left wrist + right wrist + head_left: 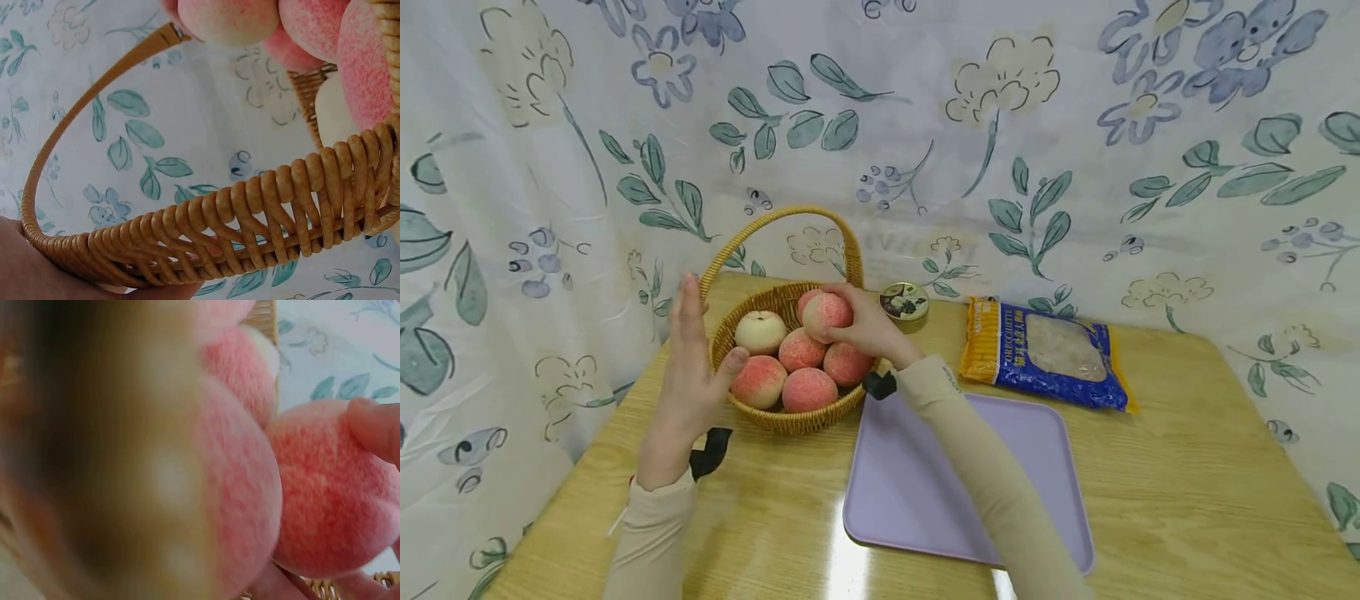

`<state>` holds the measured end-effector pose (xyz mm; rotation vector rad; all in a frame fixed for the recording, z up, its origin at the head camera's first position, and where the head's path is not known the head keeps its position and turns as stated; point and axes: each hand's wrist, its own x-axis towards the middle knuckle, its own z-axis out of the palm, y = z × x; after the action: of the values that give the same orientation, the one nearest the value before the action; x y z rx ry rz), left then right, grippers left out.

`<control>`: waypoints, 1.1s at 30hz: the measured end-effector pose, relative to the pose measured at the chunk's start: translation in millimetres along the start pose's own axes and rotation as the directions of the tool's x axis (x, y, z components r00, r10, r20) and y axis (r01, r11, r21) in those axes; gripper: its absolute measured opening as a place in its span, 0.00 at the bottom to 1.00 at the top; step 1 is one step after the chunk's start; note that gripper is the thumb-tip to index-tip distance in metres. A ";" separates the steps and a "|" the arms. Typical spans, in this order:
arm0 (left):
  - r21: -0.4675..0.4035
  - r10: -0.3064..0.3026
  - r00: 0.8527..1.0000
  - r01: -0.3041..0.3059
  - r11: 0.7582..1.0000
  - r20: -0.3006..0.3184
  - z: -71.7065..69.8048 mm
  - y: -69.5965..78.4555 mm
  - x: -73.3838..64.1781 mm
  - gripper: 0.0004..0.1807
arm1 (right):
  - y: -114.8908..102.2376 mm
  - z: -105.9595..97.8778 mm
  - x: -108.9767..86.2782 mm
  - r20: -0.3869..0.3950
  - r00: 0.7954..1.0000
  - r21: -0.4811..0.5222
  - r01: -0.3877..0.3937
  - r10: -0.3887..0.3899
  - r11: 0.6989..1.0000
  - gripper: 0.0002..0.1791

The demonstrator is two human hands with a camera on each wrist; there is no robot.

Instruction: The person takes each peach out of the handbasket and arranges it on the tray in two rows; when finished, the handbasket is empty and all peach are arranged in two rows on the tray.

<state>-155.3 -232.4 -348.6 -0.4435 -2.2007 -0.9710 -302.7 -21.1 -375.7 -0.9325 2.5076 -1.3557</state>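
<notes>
Right hand (pixel 874 327) grips a peach (pixel 827 315); left hand (pixel 688 383) spread beside basket (pixel 797 423); bag (pixel 1047 352) reads "ORECCHIETTE".

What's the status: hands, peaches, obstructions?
Right hand grips one peach over basket. Left hand at basket's left side, fingers extended. Other peaches in basket. Handle arches nearby, possible snag.

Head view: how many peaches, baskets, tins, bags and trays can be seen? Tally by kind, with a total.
Peaches: 7
Basket: 1
Tin: 1
Bag: 1
Tray: 1
Total: 11
</notes>
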 end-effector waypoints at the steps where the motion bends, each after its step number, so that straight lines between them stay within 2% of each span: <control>1: 0.005 0.015 1.000 -0.015 1.000 -0.001 -0.4 -0.1 0.0 0.53 | 0.2 1.1 -0.7 -0.014 1.000 0.006 0.012 -0.012 1.000 0.37; 5: 0.011 0.049 0.999 -0.049 0.999 0.006 0.7 -0.1 1.1 0.53 | -1.1 -1.1 -9.1 -0.080 0.997 0.031 0.025 -0.023 0.999 0.37; 13: -0.009 -0.037 0.998 0.038 0.999 0.058 0.6 3.1 1.1 0.54 | 1.6 -28.7 -40.9 -0.145 0.989 0.132 0.043 -0.023 0.990 0.37; 17: -0.010 -0.065 0.995 0.066 0.998 0.071 -3.6 2.3 -1.0 0.53 | 9.8 -41.8 -64.4 -0.157 0.988 0.157 0.023 0.002 0.987 0.37; 20: -0.009 -0.064 0.996 0.064 0.998 0.064 -7.8 1.4 -1.2 0.53 | 19.3 -47.6 -79.1 -0.163 0.986 0.152 -0.002 0.027 0.988 0.38; 26: 0.012 -0.021 0.998 0.021 1.000 0.064 -10.0 1.4 -0.8 0.52 | 40.9 -45.7 -104.6 -0.132 0.989 0.133 -0.041 0.059 0.990 0.39; 33: 0.002 -0.020 0.998 0.020 1.000 0.060 -5.0 3.2 -1.7 0.51 | 58.6 -28.7 -124.7 -0.005 0.999 0.068 -0.051 0.052 0.996 0.37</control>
<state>-150.2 -234.0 -345.7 -0.4558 -2.2635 -0.9785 -241.2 95.2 -425.8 -0.8455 2.4566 -1.4208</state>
